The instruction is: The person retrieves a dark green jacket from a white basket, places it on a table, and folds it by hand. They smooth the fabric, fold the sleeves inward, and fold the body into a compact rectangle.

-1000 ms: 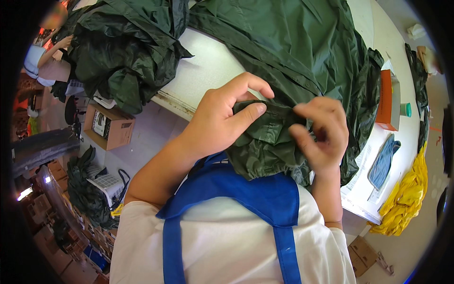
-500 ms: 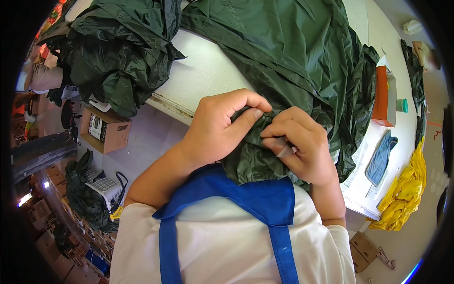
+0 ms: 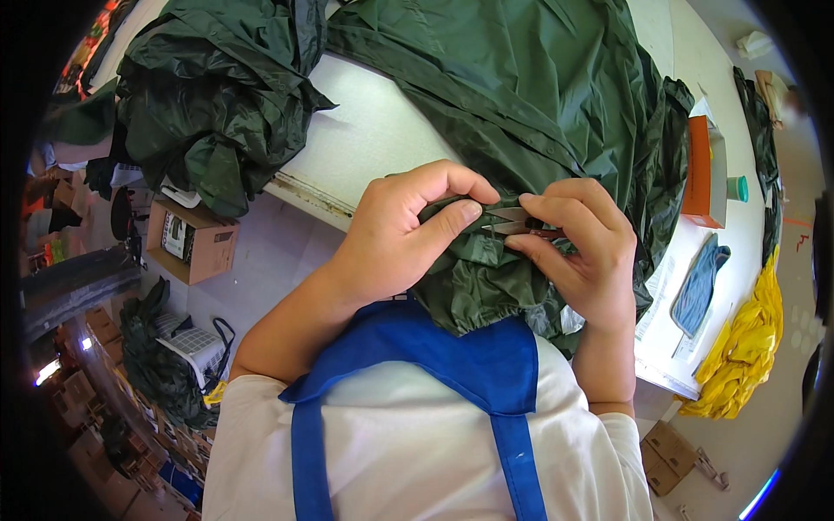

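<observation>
Green fabric (image 3: 478, 291) is pinched by the left hand (image 3: 401, 227), snips (image 3: 511, 228) by the right hand (image 3: 592, 247), near illegibly printed paper (image 3: 657, 293).

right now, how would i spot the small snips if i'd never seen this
On the white table lies spread dark green cloth. Nearer the blue apron, the right hand holds the small snips, blades toward the left hand. Open, pointed metal blades set them apart from the dark, crinkled cloth around them.
</observation>
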Tool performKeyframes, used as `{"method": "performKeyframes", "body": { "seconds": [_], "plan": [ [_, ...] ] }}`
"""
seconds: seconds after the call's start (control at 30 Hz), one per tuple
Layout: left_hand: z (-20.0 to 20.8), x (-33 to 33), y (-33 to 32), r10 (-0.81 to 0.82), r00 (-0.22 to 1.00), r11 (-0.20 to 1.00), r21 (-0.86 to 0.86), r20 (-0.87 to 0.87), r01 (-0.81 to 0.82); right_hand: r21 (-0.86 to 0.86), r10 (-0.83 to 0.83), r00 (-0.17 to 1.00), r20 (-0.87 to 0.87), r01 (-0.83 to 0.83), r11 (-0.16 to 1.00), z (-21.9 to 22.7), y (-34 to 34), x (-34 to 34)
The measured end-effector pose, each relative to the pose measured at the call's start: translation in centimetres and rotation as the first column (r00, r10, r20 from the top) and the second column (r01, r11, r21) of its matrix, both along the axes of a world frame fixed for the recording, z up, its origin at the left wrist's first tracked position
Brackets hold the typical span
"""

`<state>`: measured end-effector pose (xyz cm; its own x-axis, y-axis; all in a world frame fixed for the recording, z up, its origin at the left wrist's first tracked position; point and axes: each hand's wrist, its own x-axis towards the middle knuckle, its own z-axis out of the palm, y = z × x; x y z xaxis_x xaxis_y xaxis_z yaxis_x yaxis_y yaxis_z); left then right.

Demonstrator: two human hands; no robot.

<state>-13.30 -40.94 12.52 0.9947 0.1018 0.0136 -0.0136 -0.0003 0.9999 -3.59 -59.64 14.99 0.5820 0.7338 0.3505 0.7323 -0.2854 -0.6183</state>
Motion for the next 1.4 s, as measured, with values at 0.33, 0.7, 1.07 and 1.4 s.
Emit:
{"method": "performKeyframes", "body": {
  "seconds": [0.33, 0.7, 1.07, 1.4],
  "plan": [
    [-0.4, 0.0, -0.1, -0.010, 1.000, 0.999, -0.032, -0.025, 0.009, 0.068, -0.011, 1.000, -0.002, 0.011, 0.998, -1.0, 0.2, -0.2],
    [0.4, 0.6, 6.3, 0.128, 0.992, 0.777, 0.621, 0.006, -0.104, 0.244, -0.382, 0.684, -0.622, 0.632, 0.736, -9.4, -4.7, 6.9],
    [-5.8, 8.6, 0.1, -0.122, 0.968, 0.756, 0.653, 0.221, -0.053, -0.353, -0.533, 0.643, -0.551, 0.399, 0.846, -14.7, -8.4, 6.4],
    [-12.9, 11.2, -1.1, -0.107, 0.645, -0.011, 0.650, -0.756, 0.760, -0.780, -0.762, 0.590, 0.267, 0.597, 0.190, -17.7, -23.3, 13.4]
  ]
}}
